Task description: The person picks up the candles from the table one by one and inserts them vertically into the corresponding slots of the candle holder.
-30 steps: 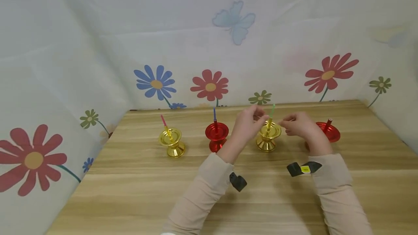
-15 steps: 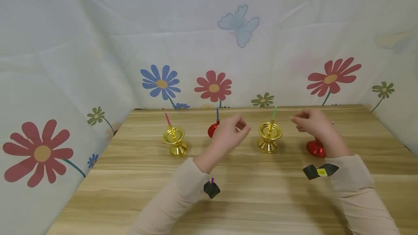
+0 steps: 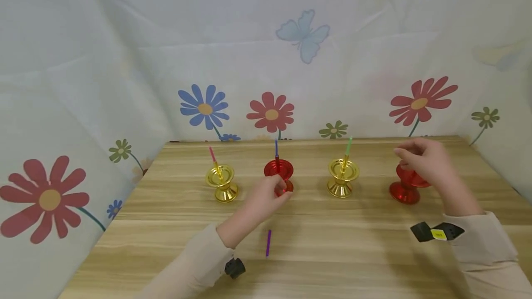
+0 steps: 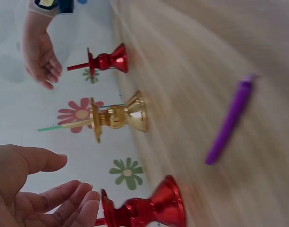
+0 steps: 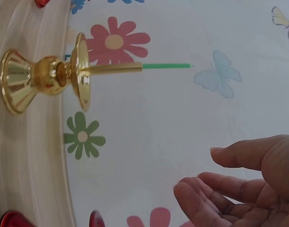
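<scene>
My left hand is over the table in front of the left red candle holder, with relaxed fingers and nothing between them. A loose purple candle lies on the wood near that wrist. My right hand hovers by the right red candle holder, partly covering it; its fingers are loosely bent and hold nothing. Between the hands stands a gold candle holder with a green candle upright in it. The right wrist view shows the thumb and fingers apart.
At the left stands another gold candle holder bearing a tilted pink candle. A blue candle rises from the left red holder. Behind the wooden table hangs a flower-printed cloth.
Both hands have drawn away from the green candle, the left one toward the left and nearer, the right one to the right. The purple candle, formerly hidden by the left arm, now shows fully.
</scene>
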{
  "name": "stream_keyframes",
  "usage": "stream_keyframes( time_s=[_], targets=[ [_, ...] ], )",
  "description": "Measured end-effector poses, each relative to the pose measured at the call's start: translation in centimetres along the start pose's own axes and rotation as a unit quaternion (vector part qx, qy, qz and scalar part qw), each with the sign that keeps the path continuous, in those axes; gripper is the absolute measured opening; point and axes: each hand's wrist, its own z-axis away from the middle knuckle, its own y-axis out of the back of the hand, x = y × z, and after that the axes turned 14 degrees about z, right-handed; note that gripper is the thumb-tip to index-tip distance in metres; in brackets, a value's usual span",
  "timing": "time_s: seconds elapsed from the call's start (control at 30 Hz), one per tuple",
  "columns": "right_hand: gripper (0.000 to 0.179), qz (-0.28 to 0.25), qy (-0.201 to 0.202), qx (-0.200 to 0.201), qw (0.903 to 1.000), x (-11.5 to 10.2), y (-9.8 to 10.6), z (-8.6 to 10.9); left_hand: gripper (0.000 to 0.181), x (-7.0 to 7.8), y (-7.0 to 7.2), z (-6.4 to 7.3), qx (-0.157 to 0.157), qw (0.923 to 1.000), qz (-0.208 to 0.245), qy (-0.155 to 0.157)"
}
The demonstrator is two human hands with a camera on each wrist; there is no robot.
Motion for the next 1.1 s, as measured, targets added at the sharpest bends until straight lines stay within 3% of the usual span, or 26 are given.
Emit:
stream_keyframes(
  time_s=[0.3,0.47,0.57,0.77,1.1],
  targets=[
    [0.049,-0.020,-0.048,0.041,0.9978,2.5,0.4,1.0,0.016,-3.2,0.5,2.0,-0.011,0.9996,-0.022,0.014],
    [0.049,-0.027,-0.065,0.050,0.9963,3.7,0.2,1.5,0.015,-3.9,0.0,3.3,-0.017,0.9991,-0.018,0.035],
    [0.048,-0.026,-0.073,0.049,0.9958,4.5,0.0,1.8,0.019,-4.0,-0.4,4.1,-0.025,0.9976,-0.014,0.064],
    [0.047,-0.010,-0.095,0.035,0.9948,5.5,0.0,1.8,0.024,-4.4,-0.6,5.0,-0.051,0.9937,-0.006,0.100],
    [0.047,0.010,-0.095,-0.038,0.9947,7.0,0.0,1.0,0.023,-4.7,-0.9,6.3,-0.077,0.9915,-0.059,0.087]
  ],
)
